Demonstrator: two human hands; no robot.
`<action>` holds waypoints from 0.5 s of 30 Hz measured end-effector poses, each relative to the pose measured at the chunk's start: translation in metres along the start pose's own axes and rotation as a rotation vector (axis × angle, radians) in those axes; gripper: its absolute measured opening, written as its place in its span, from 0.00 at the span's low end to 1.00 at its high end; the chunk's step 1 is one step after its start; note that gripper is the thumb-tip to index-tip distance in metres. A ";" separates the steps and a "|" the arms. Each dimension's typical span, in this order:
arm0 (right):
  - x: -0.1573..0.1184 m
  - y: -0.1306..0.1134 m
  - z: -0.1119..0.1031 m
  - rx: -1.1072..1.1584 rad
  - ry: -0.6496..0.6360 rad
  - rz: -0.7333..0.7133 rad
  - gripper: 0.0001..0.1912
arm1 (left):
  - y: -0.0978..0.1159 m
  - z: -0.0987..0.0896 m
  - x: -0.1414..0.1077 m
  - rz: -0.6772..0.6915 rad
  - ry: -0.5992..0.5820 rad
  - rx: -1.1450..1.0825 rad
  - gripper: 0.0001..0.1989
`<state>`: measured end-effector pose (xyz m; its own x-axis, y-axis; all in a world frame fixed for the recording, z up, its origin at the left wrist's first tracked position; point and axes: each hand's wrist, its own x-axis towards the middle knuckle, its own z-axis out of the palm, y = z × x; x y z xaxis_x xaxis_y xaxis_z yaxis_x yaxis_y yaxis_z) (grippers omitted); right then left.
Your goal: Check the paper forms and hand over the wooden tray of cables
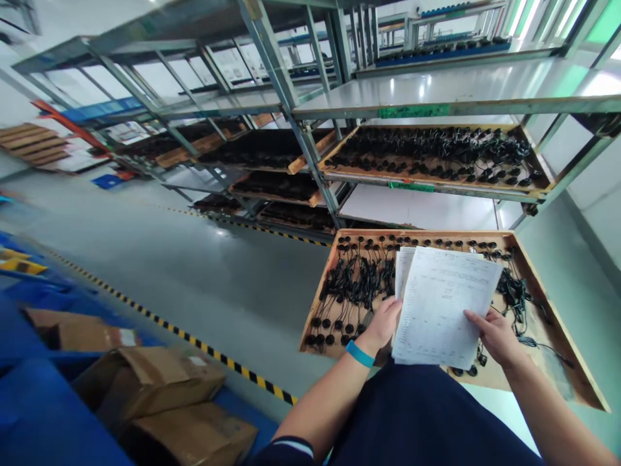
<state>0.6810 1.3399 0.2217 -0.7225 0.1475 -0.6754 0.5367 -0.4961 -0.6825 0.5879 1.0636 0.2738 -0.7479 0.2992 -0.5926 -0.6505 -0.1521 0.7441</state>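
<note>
I hold a few printed white sheets [439,304] in front of me with both hands. My left hand [383,321], with a blue wristband, grips their left edge. Along the right edge, my right hand [495,336] has its thumb on top of the paper. Under the sheets lies a shallow wooden tray [567,362] on the floor, filled with several black cables and round black plugs [352,285]. The paper hides the tray's middle.
Grey metal racks [310,145] stand ahead, holding more wooden trays of black cables [436,152]. A yellow-black striped line [165,323] crosses the grey floor. Cardboard boxes [155,382] sit on blue surfaces at the lower left.
</note>
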 end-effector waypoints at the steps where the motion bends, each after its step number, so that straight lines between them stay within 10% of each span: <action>1: -0.002 0.000 0.000 0.010 -0.018 0.027 0.22 | 0.002 0.000 -0.001 0.001 -0.013 0.035 0.22; 15: 0.003 0.010 -0.008 -0.061 0.043 -0.002 0.23 | 0.007 -0.013 0.002 0.054 0.047 0.165 0.26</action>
<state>0.6878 1.3418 0.2105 -0.7049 0.1852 -0.6848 0.5623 -0.4426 -0.6985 0.5805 1.0511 0.2736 -0.7890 0.2495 -0.5614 -0.5817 -0.0092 0.8134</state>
